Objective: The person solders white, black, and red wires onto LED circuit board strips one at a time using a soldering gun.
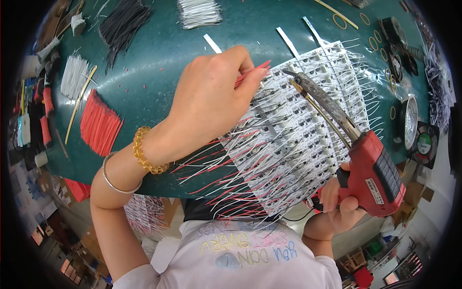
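Observation:
My left hand (pixel 211 94) pinches a small bundle of red wires (pixel 250 73) between thumb and fingers, over the upper left edge of a white circuit board panel (pixel 293 130). Rows of small dark components cover the panel, and many white and red wires (pixel 226 178) stick out from its left side. My right hand (pixel 339 204) is wrapped around the handle of a red soldering gun (pixel 373 173). Its dark tip and a thin brass tube point up and left above the panel, near my left hand's fingertips but apart from them.
On the green table (pixel 159 53) lie a red wire bundle (pixel 101 124), a white wire bundle (pixel 74 77), a black wire bundle (pixel 124 26) and another white bundle (pixel 199 12). A solder spool (pixel 392 31), rubber bands (pixel 373 43), a metal dish (pixel 410 121) and a small fan (pixel 424 144) stand at right.

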Demonstrator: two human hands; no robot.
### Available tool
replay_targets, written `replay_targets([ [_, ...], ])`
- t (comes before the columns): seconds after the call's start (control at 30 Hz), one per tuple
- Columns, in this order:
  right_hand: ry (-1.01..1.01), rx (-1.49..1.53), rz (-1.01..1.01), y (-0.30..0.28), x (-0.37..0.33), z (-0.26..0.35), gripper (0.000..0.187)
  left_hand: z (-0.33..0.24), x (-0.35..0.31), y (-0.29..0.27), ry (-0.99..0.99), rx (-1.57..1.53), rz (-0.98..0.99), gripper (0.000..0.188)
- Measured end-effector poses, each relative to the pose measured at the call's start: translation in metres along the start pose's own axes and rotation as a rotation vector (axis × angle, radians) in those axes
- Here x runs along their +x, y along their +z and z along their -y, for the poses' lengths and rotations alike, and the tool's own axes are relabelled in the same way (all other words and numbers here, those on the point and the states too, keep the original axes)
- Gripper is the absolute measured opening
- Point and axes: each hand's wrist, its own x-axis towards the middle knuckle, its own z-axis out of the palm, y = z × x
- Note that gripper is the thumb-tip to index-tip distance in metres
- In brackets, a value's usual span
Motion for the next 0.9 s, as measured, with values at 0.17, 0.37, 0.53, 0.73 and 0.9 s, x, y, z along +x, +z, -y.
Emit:
replay_targets([
  [0.17, 0.043, 0.039, 0.035, -0.013, -0.003, 0.001, 0.076, -0.004, -0.001, -0.007, 0.075, 0.057, -0.129, 0.021],
  [0.37, 0.059, 0.145, 0.073, -0.018, -0.003, 0.007, 0.077, -0.020, -0.015, -0.011, 0.150, -0.066, -0.049, 0.008],
  [0.53, 0.012, 0.071, 0.143, -0.026, -0.004, -0.001, 0.077, -0.015, -0.015, 0.009, 0.120, 0.022, -0.055, 0.014],
  [0.73, 0.089, 0.095, 0.121, -0.014, -0.007, 0.003, 0.073, -0.012, -0.013, 0.012, 0.144, 0.036, -0.069, 0.017],
  [0.9, 0.076, 0.077, 0.134, -0.014, -0.006, 0.003, 0.069, -0.011, -0.012, 0.011, 0.199, 0.060, -0.077, 0.018],
])
